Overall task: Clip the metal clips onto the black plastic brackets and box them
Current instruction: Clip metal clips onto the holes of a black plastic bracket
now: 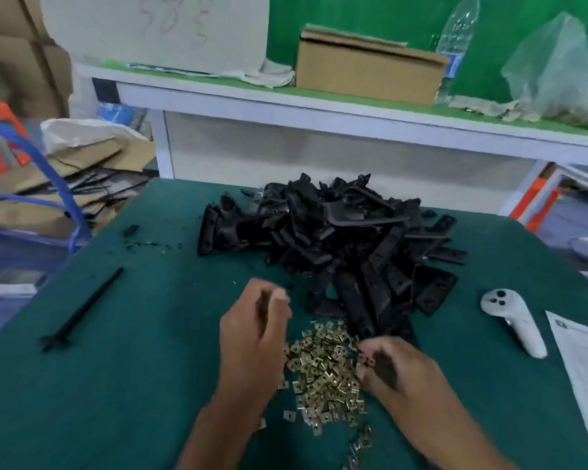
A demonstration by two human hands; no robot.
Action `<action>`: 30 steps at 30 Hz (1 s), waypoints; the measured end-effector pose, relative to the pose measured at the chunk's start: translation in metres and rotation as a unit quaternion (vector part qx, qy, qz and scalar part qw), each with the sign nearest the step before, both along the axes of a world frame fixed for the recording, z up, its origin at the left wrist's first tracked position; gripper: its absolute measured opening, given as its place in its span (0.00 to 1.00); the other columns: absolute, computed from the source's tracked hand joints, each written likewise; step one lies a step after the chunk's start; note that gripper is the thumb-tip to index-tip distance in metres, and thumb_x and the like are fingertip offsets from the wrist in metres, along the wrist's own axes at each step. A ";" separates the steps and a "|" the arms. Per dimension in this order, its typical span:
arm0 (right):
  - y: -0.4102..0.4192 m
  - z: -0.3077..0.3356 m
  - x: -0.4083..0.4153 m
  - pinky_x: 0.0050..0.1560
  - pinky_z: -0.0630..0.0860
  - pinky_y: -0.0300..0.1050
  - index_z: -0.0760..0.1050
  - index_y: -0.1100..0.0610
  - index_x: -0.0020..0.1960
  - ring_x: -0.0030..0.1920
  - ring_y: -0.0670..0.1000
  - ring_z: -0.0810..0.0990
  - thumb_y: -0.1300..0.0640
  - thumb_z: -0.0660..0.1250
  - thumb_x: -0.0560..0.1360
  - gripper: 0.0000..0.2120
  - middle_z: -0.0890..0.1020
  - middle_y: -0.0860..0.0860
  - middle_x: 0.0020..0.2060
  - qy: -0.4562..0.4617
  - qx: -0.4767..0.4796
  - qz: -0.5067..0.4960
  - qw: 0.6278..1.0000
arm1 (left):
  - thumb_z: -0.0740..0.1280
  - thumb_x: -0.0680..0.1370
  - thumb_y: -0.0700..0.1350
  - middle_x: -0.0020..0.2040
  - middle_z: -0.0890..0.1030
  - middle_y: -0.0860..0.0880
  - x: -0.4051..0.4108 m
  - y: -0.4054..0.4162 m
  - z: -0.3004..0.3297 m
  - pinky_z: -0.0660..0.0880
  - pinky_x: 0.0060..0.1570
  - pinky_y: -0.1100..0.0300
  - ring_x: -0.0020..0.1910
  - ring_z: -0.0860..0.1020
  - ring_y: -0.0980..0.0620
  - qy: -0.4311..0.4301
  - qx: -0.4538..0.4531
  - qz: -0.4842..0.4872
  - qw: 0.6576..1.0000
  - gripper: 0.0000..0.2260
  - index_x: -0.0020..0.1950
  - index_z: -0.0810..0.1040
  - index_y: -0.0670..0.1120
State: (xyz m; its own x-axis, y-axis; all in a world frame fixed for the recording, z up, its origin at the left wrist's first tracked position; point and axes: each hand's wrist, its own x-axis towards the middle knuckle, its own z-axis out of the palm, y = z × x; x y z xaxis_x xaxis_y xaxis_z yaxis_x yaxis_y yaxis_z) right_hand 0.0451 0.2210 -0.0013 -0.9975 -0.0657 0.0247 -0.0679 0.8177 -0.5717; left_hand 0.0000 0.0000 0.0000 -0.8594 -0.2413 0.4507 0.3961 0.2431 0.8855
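Observation:
A heap of black plastic brackets lies in the middle of the green table mat. In front of it is a pile of small brass-coloured metal clips. My left hand hovers just left of the clips, blurred, fingers loosely curled with nothing visible in them. My right hand is on the pile's right edge, its curled fingertips pinching at clips. A brown cardboard box stands on the raised shelf behind the table.
A long black plastic strip lies at the left of the mat. A white handheld controller and a paper sheet lie at the right. A water bottle and plastic bag stand on the shelf.

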 end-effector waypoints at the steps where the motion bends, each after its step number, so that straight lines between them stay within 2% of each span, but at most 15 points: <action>1: 0.000 -0.003 -0.011 0.58 0.76 0.42 0.73 0.37 0.59 0.59 0.38 0.75 0.43 0.68 0.78 0.11 0.76 0.32 0.55 0.016 0.027 -0.002 1.000 | 0.61 0.81 0.58 0.36 0.77 0.55 -0.022 0.006 -0.003 0.70 0.32 0.64 0.34 0.75 0.56 -0.041 -0.081 -0.010 0.996 0.08 0.43 0.73 0.58; 3: 0.000 -0.010 -0.031 0.58 0.76 0.45 0.72 0.40 0.64 0.61 0.41 0.73 0.43 0.68 0.79 0.14 0.74 0.35 0.58 0.040 0.086 -0.022 0.995 | 0.65 0.80 0.59 0.42 0.78 0.59 -0.053 0.018 -0.011 0.74 0.39 0.61 0.42 0.77 0.59 -0.094 -0.220 -0.013 0.971 0.05 0.48 0.74 0.60; 6: -0.002 -0.018 -0.048 0.57 0.75 0.43 0.72 0.41 0.64 0.61 0.42 0.72 0.42 0.68 0.79 0.15 0.74 0.36 0.57 0.071 0.085 -0.022 0.994 | 0.66 0.77 0.66 0.54 0.80 0.58 -0.073 0.033 -0.029 0.74 0.56 0.55 0.56 0.77 0.54 -0.110 -0.371 -0.004 0.922 0.18 0.60 0.76 0.56; 8: -0.002 -0.022 -0.053 0.58 0.74 0.42 0.73 0.41 0.64 0.60 0.40 0.73 0.38 0.66 0.78 0.16 0.75 0.34 0.56 0.050 0.065 0.020 0.996 | 0.67 0.76 0.66 0.55 0.83 0.55 -0.078 0.035 -0.037 0.72 0.57 0.55 0.56 0.79 0.52 -0.123 -0.414 0.008 0.902 0.22 0.62 0.77 0.54; 9: -0.005 -0.025 -0.053 0.59 0.74 0.42 0.73 0.41 0.64 0.60 0.40 0.73 0.35 0.64 0.78 0.18 0.75 0.34 0.57 0.035 0.068 0.054 0.996 | 0.68 0.77 0.64 0.52 0.84 0.54 -0.082 0.035 -0.039 0.72 0.55 0.55 0.53 0.80 0.51 -0.121 -0.397 0.012 0.910 0.20 0.61 0.78 0.53; 11: -0.010 -0.031 -0.051 0.60 0.73 0.41 0.74 0.40 0.66 0.61 0.39 0.72 0.32 0.63 0.77 0.21 0.74 0.34 0.60 0.030 0.106 0.108 0.988 | 0.68 0.78 0.59 0.44 0.83 0.53 -0.082 0.034 -0.038 0.74 0.45 0.55 0.45 0.81 0.50 -0.115 -0.328 0.014 0.938 0.13 0.55 0.79 0.52; 13: -0.014 -0.036 -0.049 0.60 0.72 0.39 0.76 0.40 0.64 0.60 0.40 0.72 0.38 0.65 0.79 0.16 0.75 0.34 0.59 0.071 0.121 0.120 0.983 | 0.67 0.80 0.58 0.41 0.80 0.56 -0.076 0.030 -0.033 0.75 0.40 0.56 0.40 0.79 0.53 -0.097 -0.282 0.025 0.954 0.11 0.55 0.76 0.52; 16: -0.012 -0.036 -0.049 0.55 0.70 0.35 0.79 0.41 0.57 0.55 0.39 0.73 0.47 0.68 0.80 0.06 0.77 0.35 0.52 0.089 0.110 0.120 0.983 | 0.65 0.80 0.58 0.43 0.79 0.60 -0.065 0.012 -0.023 0.72 0.36 0.69 0.41 0.78 0.60 -0.075 -0.241 0.031 0.967 0.09 0.56 0.75 0.57; 19: -0.007 -0.031 -0.052 0.51 0.74 0.37 0.80 0.43 0.52 0.51 0.38 0.76 0.49 0.70 0.79 0.03 0.79 0.33 0.45 0.094 0.057 0.095 0.989 | 0.66 0.80 0.57 0.41 0.79 0.62 -0.054 -0.009 -0.017 0.72 0.37 0.74 0.42 0.77 0.66 -0.043 -0.181 0.036 0.982 0.04 0.52 0.73 0.63; 22: -0.002 -0.020 -0.059 0.47 0.76 0.33 0.81 0.45 0.53 0.50 0.37 0.79 0.51 0.70 0.80 0.04 0.81 0.35 0.45 0.092 -0.038 0.078 0.992 | 0.71 0.79 0.51 0.47 0.82 0.62 -0.050 -0.029 -0.019 0.77 0.46 0.68 0.45 0.81 0.63 -0.025 0.020 0.058 0.998 0.09 0.56 0.75 0.61; 24: 0.000 -0.015 -0.063 0.50 0.73 0.29 0.80 0.44 0.58 0.53 0.35 0.78 0.50 0.67 0.82 0.07 0.80 0.36 0.49 0.078 -0.048 0.104 0.990 | 0.69 0.81 0.46 0.50 0.84 0.54 -0.055 -0.039 -0.018 0.80 0.51 0.58 0.47 0.81 0.56 -0.037 0.211 0.013 0.977 0.07 0.59 0.79 0.51; 25: 0.001 -0.015 -0.063 0.52 0.73 0.29 0.80 0.43 0.60 0.55 0.36 0.77 0.49 0.65 0.82 0.09 0.79 0.35 0.51 0.063 -0.036 0.128 0.989 | 0.67 0.82 0.45 0.52 0.84 0.50 -0.058 -0.043 -0.016 0.81 0.50 0.57 0.47 0.81 0.54 -0.050 0.304 -0.029 0.951 0.07 0.60 0.79 0.48; 27: -0.002 -0.021 -0.060 0.54 0.73 0.30 0.81 0.43 0.59 0.56 0.36 0.77 0.48 0.64 0.82 0.09 0.78 0.35 0.51 0.037 -0.018 0.157 0.987 | 0.66 0.82 0.45 0.52 0.84 0.49 -0.062 -0.051 -0.011 0.82 0.48 0.57 0.46 0.82 0.54 -0.079 0.446 -0.094 0.887 0.06 0.56 0.81 0.48; 29: -0.005 -0.024 -0.056 0.52 0.73 0.30 0.81 0.43 0.57 0.55 0.37 0.79 0.48 0.66 0.80 0.08 0.81 0.36 0.50 0.062 -0.056 0.132 0.988 | 0.70 0.77 0.49 0.45 0.83 0.48 -0.061 -0.052 -0.006 0.82 0.41 0.59 0.40 0.82 0.53 -0.144 0.499 -0.136 0.844 0.06 0.49 0.82 0.47; 30: -0.007 -0.022 -0.055 0.51 0.73 0.29 0.81 0.41 0.55 0.53 0.38 0.80 0.47 0.67 0.78 0.08 0.82 0.37 0.49 0.079 -0.102 0.103 0.986 | 0.72 0.74 0.49 0.41 0.82 0.47 -0.058 -0.049 -0.006 0.81 0.37 0.61 0.36 0.81 0.53 -0.185 0.477 -0.160 0.845 0.07 0.46 0.82 0.47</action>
